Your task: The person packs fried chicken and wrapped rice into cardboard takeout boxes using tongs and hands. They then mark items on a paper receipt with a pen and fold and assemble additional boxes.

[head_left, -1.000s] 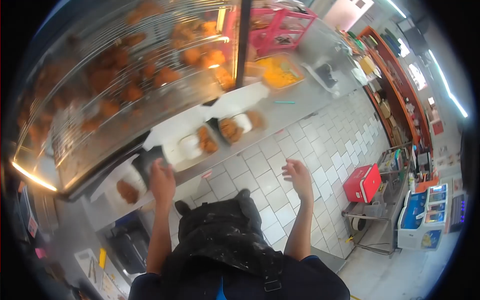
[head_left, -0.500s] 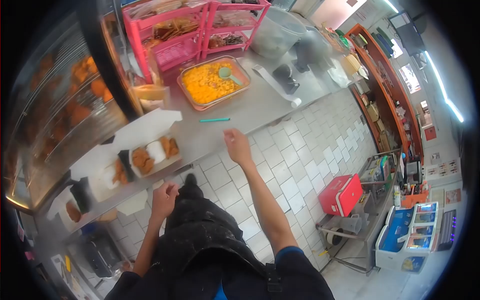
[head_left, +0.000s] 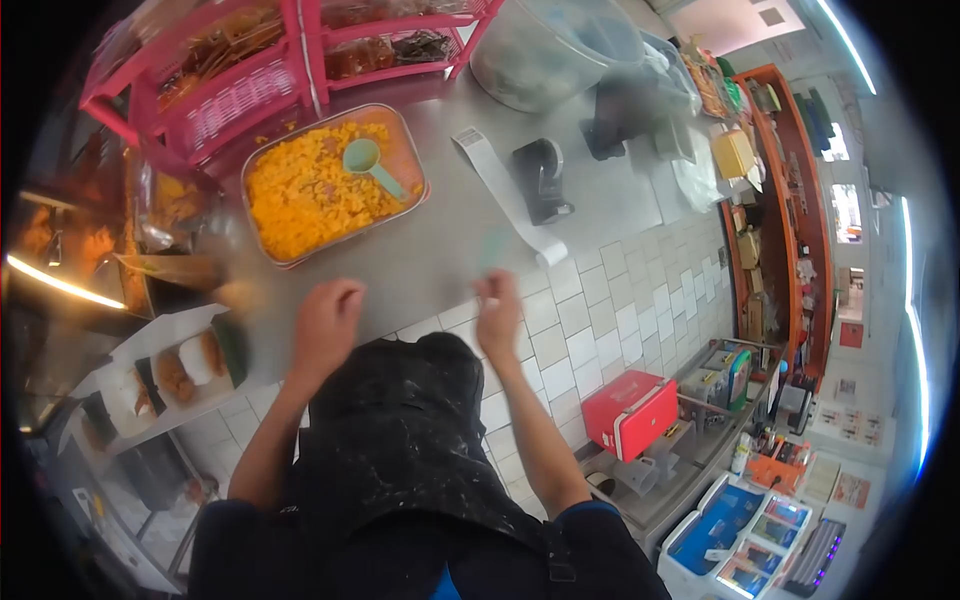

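My right hand (head_left: 498,315) is over the counter's front edge, its fingers pinched together. A thin green stick (head_left: 494,245), blurred by motion, points up from those fingertips. My left hand (head_left: 328,325) hovers at the same edge with its fingers curled, and nothing shows in it. Beyond it is a clear tray (head_left: 424,190) of chopped yellow food (head_left: 300,200), which looks like scrambled egg. A pale green scoop (head_left: 362,157) lies on that food. To the left stand open white boxes (head_left: 150,345) with fried pieces and rice.
Pink tiered baskets (head_left: 235,110) with packets stand behind the tray. A paper strip (head_left: 510,195), a black tape dispenser (head_left: 541,180) and a large clear tub (head_left: 550,60) are farther right. A glass warmer (head_left: 75,260) is at left, a red cool box (head_left: 630,412) on a side trolley.
The green stick has left the counter and now shows at my right fingertips. My left hand has moved up to the counter edge. The view has shifted right and closer to the tray.
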### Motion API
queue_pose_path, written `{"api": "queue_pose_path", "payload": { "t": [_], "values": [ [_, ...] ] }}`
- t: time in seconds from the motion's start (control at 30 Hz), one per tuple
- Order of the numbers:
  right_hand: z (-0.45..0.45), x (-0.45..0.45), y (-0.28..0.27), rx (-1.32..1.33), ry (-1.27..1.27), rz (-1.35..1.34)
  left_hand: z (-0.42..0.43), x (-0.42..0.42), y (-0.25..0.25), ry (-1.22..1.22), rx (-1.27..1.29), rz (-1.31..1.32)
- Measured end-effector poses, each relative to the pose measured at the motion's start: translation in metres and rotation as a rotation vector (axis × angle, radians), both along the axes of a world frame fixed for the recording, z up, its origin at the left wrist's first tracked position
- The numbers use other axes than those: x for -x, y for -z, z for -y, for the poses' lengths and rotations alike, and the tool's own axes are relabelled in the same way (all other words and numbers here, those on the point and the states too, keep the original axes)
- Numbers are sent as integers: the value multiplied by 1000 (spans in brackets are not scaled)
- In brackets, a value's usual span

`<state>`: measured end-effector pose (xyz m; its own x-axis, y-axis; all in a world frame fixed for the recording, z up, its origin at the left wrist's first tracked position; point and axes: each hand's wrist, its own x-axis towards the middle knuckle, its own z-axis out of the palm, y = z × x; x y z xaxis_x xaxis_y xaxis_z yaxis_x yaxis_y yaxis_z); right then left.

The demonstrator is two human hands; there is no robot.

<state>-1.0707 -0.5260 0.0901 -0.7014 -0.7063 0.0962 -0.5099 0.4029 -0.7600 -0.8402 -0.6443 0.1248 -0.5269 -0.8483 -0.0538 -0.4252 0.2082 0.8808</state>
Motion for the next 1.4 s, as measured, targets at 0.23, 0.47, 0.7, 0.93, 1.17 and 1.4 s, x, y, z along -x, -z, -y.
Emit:
{"api": "queue_pose_path", "payload": {
  "t": [0.23, 0.47, 0.7, 0.93, 1.17, 1.4],
  "values": [
    [23, 122, -19, 565, -2, 417, -13, 244, 75, 66, 293, 56],
    [66, 158, 30, 217, -397, 373, -9, 278, 94, -44, 409, 547],
    [67, 186, 35, 263, -458, 187, 8, 242, 61, 77, 140, 605],
    [81, 199, 64, 404, -502, 26, 4, 244, 70, 58, 179, 585],
    [113, 215, 68, 548, -317, -22, 0, 245, 70, 18, 152, 597],
    [79, 186, 59, 457, -492, -21, 3, 248, 67, 26, 124, 633]
  ]
}}
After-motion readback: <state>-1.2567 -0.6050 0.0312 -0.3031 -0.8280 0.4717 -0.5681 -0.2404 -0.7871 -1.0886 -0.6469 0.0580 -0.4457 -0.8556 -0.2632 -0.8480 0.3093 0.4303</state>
